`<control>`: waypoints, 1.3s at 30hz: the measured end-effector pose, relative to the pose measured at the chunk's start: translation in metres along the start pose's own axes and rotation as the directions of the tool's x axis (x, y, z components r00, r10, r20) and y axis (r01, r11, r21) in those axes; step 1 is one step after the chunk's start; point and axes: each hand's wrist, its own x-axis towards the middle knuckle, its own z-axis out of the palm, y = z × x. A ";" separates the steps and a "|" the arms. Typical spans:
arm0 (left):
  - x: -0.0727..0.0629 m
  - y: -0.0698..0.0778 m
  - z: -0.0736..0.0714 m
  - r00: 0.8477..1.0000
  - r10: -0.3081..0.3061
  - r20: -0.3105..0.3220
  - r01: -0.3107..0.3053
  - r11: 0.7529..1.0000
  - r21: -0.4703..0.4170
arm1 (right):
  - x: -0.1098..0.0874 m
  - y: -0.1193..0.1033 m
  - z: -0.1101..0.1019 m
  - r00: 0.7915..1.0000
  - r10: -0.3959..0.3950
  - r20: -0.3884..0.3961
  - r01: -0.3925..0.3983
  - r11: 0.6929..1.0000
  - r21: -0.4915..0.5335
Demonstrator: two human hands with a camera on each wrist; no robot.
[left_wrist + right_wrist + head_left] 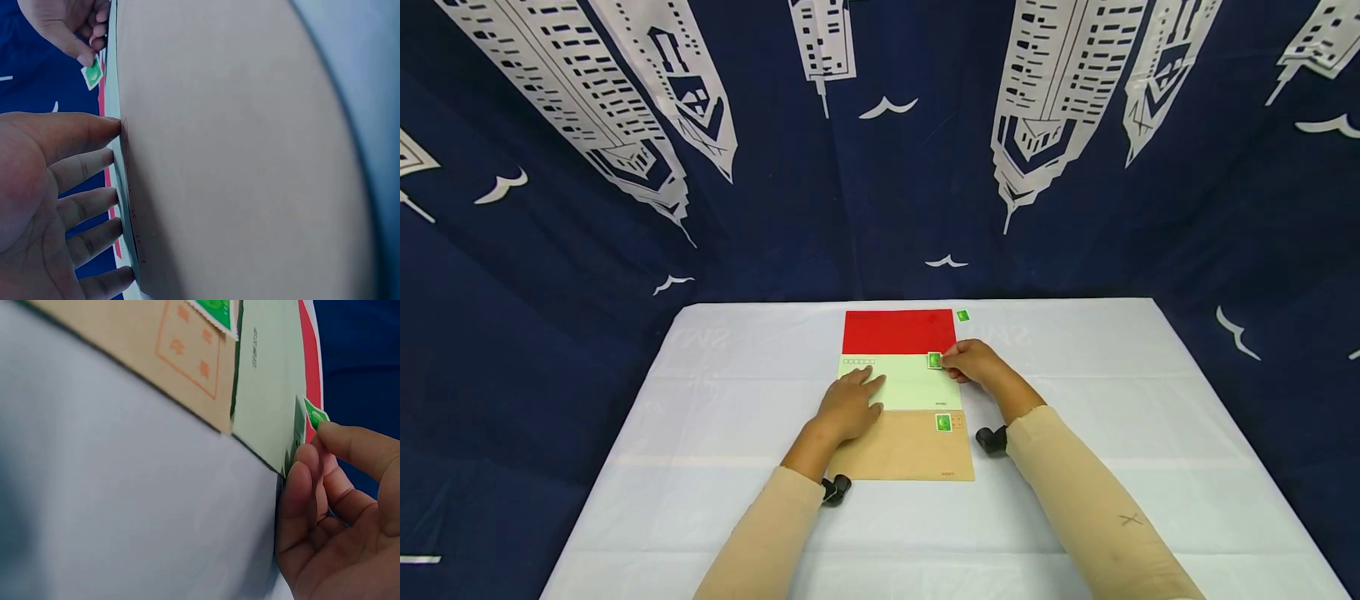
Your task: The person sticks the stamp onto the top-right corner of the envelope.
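Right-hand grip (976, 364): grasping, thumb and fingers pinching a green postage stamp (935, 360) by its edge. The stamp sits at the fingertips, left of the hand in head view, over the top-right corner of the pale green envelope (906, 387). Right wrist view has it tilted, thumb tip on it; can't tell if its far edge touches the paper. Left-hand grip (850, 406): released, fingers spread, resting on the left part of the pale green envelope, thumb near the border with the kraft envelope (895, 457). Stamp in question is well right of this hand.

Envelopes stacked in a column on the white-covered desk (700, 500): red envelope (895, 331) farthest, pale green in the middle, kraft nearest. Kraft has its own stamp on the upper right, a green stamp with white border (943, 422), beside a printed orange square (187, 347). Another small green stamp (962, 316) lies just beside the red envelope's right edge, near its far corner. Beige sleeves (1090, 500), navy curtain (850, 208) behind.
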 end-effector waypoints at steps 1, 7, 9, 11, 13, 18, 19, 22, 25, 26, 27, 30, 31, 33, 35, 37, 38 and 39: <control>0.000 0.000 0.000 1.000 -0.001 0.000 0.001 1.000 0.000 | 0.000 0.000 0.000 1.000 0.003 -0.001 -0.003 1.000 -0.002; 0.001 -0.001 0.000 1.000 -0.005 0.005 0.005 1.000 0.005 | 0.004 -0.001 0.001 1.000 -0.002 -0.002 0.002 1.000 -0.023; 0.002 -0.002 0.001 1.000 -0.006 0.005 0.006 1.000 0.002 | 0.005 -0.002 0.002 1.000 -0.007 -0.004 0.007 1.000 -0.031; 0.002 -0.002 0.001 1.000 -0.004 0.002 0.004 1.000 0.001 | 0.004 -0.003 0.002 1.000 -0.007 -0.006 0.007 0.999 -0.040; 0.002 -0.002 0.002 1.000 -0.001 0.000 0.001 1.000 0.003 | 0.005 -0.003 0.002 1.000 -0.007 -0.008 0.007 0.999 -0.046; 0.002 -0.002 0.002 1.000 0.001 -0.004 -0.001 1.000 0.002 | 0.006 -0.001 0.004 1.000 -0.014 -0.017 0.013 0.998 -0.066; 0.001 -0.001 0.002 1.000 0.001 -0.003 -0.001 1.000 0.000 | 0.006 -0.001 0.004 1.000 -0.015 -0.021 0.013 0.997 -0.072; 0.001 -0.001 0.001 1.000 0.000 0.001 0.000 1.000 0.001 | 0.005 -0.001 0.005 0.999 -0.015 -0.029 0.012 0.996 -0.091; 0.001 -0.001 0.001 1.000 -0.001 0.004 0.001 1.000 -0.002 | 0.006 -0.002 0.005 0.999 -0.013 -0.035 0.009 0.994 -0.112; 0.001 0.000 0.001 1.000 -0.001 0.004 0.001 1.000 -0.004 | 0.006 -0.001 0.006 0.999 -0.011 -0.039 0.007 0.993 -0.122; 0.000 0.000 0.001 1.000 -0.002 0.004 0.002 1.000 -0.006 | 0.006 -0.001 0.006 0.999 -0.009 -0.043 0.003 0.992 -0.129; 0.000 0.000 0.001 1.000 -0.003 0.003 0.003 1.000 -0.012 | 0.007 -0.001 0.006 0.998 0.000 -0.056 -0.009 0.989 -0.146; 0.000 0.000 0.001 1.000 -0.004 0.003 0.004 1.000 -0.013 | 0.007 -0.001 0.007 0.998 0.004 -0.060 -0.013 0.988 -0.151; 0.000 0.000 0.001 1.000 -0.003 0.003 0.003 1.000 -0.013 | 0.008 0.000 0.007 0.998 0.005 -0.062 -0.015 0.987 -0.158; 0.000 0.000 0.002 1.000 -0.002 0.003 0.002 1.000 -0.012 | 0.008 0.000 0.006 0.998 0.003 -0.061 -0.013 0.986 -0.165; 0.000 0.000 0.002 1.000 0.000 0.001 0.000 1.000 -0.012 | 0.008 0.000 0.006 0.998 -0.001 -0.060 -0.009 0.985 -0.171; 0.000 0.000 0.002 1.000 0.001 0.000 -0.001 1.000 -0.010 | 0.008 0.000 0.006 0.998 -0.003 -0.060 -0.008 0.985 -0.174; 0.000 0.000 0.002 1.000 0.001 -0.001 -0.001 1.000 -0.010 | 0.008 0.000 0.006 0.998 -0.004 -0.060 -0.006 0.984 -0.177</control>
